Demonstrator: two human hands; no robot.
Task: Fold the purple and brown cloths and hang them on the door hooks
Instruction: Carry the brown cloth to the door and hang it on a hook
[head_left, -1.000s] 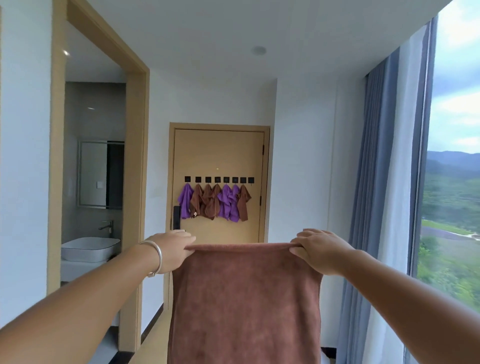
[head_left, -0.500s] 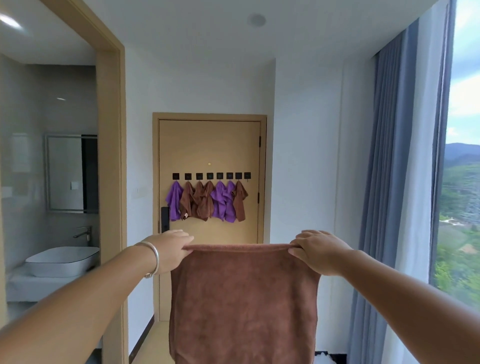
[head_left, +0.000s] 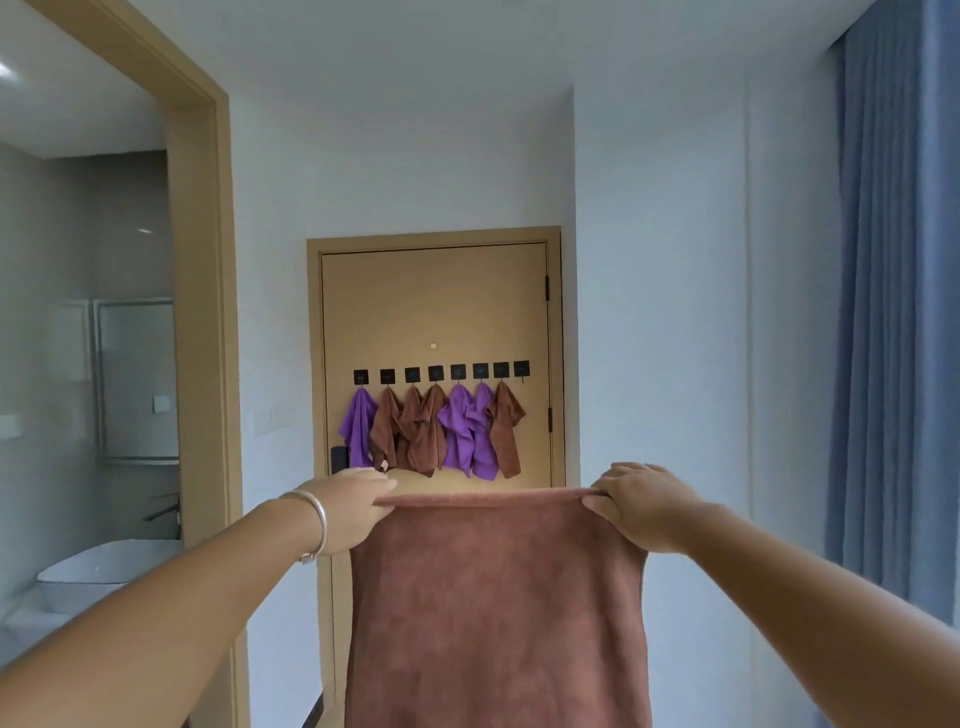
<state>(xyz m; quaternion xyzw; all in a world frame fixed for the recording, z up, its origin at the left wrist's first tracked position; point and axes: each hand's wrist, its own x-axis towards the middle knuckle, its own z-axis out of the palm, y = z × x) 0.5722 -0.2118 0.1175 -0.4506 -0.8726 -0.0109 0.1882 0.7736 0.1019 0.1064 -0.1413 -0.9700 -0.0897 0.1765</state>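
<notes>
I hold the cloth spread in front of me, my left hand gripping its top edge at 9 o'clock and my right hand at 3 o'clock. Behind it, at 12 o'clock, stands the door with a row of hooks; seven hung cloths hang below them. A doorway lies at 9 o'clock, a curtain at 3 o'clock.

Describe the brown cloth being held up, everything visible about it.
The brown cloth is a plain reddish-brown rectangle with a soft, fuzzy, towel-like surface. It hangs flat and upright in front of the person, its top edge stretched level and slightly rolled. The left hand pinches the top left corner and the right hand pinches the top right. Its lower edge runs out of view. Nothing else touches it.
</notes>
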